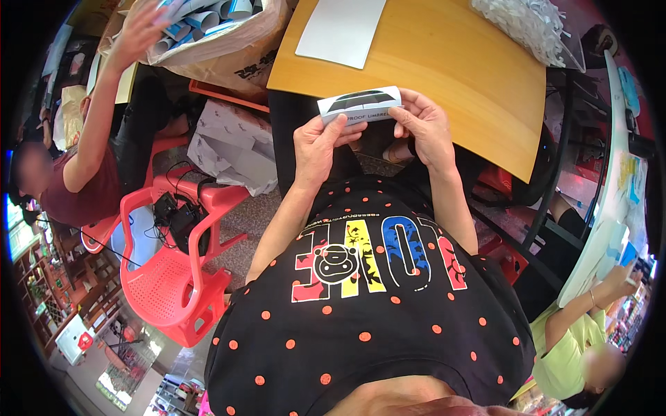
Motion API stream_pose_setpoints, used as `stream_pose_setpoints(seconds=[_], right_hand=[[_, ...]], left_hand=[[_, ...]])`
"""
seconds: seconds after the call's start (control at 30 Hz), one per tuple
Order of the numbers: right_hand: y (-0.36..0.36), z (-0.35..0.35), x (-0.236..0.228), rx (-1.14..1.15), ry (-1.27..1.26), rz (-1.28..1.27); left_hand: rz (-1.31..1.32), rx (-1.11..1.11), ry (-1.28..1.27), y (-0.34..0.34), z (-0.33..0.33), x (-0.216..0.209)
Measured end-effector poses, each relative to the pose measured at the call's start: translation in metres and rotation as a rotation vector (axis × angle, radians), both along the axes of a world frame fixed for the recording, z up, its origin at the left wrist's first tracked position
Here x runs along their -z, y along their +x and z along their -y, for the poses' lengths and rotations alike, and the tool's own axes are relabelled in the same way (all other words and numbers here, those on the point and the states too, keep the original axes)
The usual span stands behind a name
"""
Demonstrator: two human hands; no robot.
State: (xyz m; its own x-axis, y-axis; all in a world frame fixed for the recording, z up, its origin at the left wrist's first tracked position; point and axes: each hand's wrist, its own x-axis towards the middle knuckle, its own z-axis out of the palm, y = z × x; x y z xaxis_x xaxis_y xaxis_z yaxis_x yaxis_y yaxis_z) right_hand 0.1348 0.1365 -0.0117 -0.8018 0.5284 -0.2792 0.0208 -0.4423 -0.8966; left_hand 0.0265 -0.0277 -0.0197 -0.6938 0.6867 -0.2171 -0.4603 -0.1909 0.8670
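Just in front of the near edge of the table, both hands hold a white printed paper sleeve [361,104] with a dark umbrella picture on it. The sleeve lies crosswise, long side left to right. My left hand [318,147] pinches its left lower part, thumb on the printed face. At the other end, my right hand [424,126] grips it between thumb and fingers. The fingers behind the sleeve are partly hidden, and I cannot tell whether anything is inside it.
A stack of white sheets [341,31] lies on the yellow wooden table [437,59]. Clear plastic strips or bags [524,28] are heaped at the far right. A large sack [239,59] of blue-and-white tubes stands left. Beside me is a red chair [163,284]; co-workers sit on both sides.
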Motion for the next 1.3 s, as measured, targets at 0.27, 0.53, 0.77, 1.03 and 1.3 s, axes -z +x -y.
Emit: stream_pose_setpoints(seconds=[0.27,0.53,0.77,1.03,1.3], right_hand=[[0.013,-0.005,-0.022,-0.044,1.172,0.098],[0.01,-0.023,-0.031,-0.305,1.376,0.021],[0.003,-0.027,-0.036,-0.331,1.396,0.016],[-0.001,-0.025,-0.034,-0.324,1.482,0.023],[0.001,-0.02,-0.027,-0.261,1.421,0.008]], left_hand=[[-0.16,0.017,-0.058,0.003,0.0,-0.011],[-0.469,0.038,-0.084,0.006,-0.005,-0.022],[-0.555,-0.044,-0.088,0.012,-0.014,-0.031],[-0.604,-0.074,-0.093,0.012,-0.011,-0.036],[-0.622,-0.092,-0.114,0.013,-0.004,-0.027]])
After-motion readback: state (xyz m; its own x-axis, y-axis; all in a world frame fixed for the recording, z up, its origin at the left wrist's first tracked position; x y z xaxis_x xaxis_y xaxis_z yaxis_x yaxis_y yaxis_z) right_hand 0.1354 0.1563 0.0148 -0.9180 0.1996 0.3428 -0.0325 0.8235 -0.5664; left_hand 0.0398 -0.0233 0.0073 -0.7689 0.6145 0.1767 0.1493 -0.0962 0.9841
